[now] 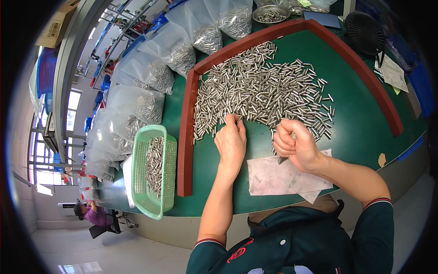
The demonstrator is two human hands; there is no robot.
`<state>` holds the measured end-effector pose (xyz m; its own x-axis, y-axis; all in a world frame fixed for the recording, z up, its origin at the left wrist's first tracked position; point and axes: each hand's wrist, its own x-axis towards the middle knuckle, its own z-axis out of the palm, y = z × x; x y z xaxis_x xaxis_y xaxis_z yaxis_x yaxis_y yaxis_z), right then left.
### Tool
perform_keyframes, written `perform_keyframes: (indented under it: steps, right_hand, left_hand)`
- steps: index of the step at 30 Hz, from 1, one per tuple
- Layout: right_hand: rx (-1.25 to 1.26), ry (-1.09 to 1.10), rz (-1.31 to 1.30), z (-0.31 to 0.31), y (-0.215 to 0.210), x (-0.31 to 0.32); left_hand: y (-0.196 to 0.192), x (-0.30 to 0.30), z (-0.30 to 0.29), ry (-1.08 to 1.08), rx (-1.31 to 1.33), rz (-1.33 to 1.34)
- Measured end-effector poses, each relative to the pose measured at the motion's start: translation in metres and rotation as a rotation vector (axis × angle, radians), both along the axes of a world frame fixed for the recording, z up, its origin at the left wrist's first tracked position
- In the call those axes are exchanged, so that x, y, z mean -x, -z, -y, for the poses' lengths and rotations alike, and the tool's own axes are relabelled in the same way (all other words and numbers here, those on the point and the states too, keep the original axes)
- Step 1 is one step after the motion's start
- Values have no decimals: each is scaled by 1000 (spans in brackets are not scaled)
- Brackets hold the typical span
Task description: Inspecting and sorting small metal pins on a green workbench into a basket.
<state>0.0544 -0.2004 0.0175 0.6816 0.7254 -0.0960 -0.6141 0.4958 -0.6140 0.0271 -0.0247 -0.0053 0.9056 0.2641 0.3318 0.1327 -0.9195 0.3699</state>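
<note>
A broad pile of small shiny metal pins (264, 86) lies loose on the green tabletop (351, 86). My left hand (232, 140) is at the pile's near edge, thumb and fingertips pinched on what looks like a metal pin, mostly hidden by the fingers. To its right, my right hand (295, 144) is closed in a fist around a narrow grey tool (282, 160). Only a short end of the tool shows below the fist, so its kind is unclear. A stained whitish cloth (278, 177) lies flat beneath and beside the right hand.
Dark red rails (185, 150) border the pile on the left, back and right. Left of them stands a green plastic basket (169, 176) of pins. Clear bags (180, 55) of pins line the far left. A metal bowl (271, 13) and black fan (365, 33) stand behind.
</note>
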Motion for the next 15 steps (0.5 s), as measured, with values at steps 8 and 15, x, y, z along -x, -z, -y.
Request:
perform_keyframes:
  steps: [8, 15]
  right_hand:
    - [10, -2, -12, 2, 2, -2]
    - [14, -2, -18, 0, 2, -2]
  left_hand:
    - [-8, 12, -10, 343, 2073, -291]
    - [-4, 12, -10, 381, 1916, -185]
